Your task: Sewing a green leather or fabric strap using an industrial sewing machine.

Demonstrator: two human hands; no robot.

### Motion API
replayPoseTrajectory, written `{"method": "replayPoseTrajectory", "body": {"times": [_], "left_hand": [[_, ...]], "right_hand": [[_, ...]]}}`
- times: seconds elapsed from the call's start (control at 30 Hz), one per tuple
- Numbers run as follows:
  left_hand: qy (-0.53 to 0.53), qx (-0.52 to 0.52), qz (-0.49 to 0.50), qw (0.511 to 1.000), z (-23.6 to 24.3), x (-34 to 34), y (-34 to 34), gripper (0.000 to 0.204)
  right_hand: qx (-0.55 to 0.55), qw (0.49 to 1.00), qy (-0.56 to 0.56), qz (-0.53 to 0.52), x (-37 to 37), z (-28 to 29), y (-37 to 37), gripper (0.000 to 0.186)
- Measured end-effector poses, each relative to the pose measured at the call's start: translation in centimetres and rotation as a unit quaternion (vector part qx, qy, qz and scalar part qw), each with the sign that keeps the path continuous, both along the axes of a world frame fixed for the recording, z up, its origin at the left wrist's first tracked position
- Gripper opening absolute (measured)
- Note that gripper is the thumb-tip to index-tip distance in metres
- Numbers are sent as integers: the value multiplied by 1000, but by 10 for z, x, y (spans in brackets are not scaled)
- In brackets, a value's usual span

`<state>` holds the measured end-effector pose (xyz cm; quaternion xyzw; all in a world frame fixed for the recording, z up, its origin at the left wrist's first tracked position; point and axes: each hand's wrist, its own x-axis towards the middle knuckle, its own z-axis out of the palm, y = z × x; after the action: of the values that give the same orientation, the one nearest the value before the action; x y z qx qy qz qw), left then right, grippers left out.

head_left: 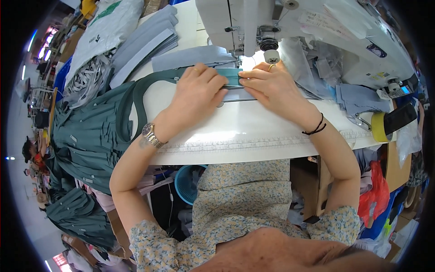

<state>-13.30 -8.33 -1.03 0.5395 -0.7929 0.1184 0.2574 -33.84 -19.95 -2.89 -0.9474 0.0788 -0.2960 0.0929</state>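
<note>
A dark green fabric band [233, 77] lies along the white machine bed, curving down at the left toward a pile of green garments [86, 136]. My left hand [197, 93] grips the band with curled fingers. To its right, my right hand [272, 90] pinches the band's end just in front of the sewing machine [226, 22]. A narrow grey strip [231, 94] shows under the band between my hands. The needle area is partly hidden behind the machine head and my right fingers.
Grey cut pieces [145, 45] and a white bag [102, 31] lie at back left. At right are grey scraps [362, 99], a yellow tape roll [378, 127] and a phone [398, 118]. A printed ruler [204, 147] runs along the front edge. A blue basket [183, 183] is underneath.
</note>
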Motion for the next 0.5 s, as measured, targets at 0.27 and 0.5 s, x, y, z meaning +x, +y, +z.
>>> {"method": "replayPoseTrajectory", "body": {"times": [0.27, 0.5], "left_hand": [[44, 39, -23, 998, -6, -9, -13, 8], [81, 41, -23, 996, -6, -7, -12, 10]], "right_hand": [[10, 1000, 5, -5, 0, -1, 1, 17], [22, 1000, 11, 8, -2, 0, -1, 18]]}}
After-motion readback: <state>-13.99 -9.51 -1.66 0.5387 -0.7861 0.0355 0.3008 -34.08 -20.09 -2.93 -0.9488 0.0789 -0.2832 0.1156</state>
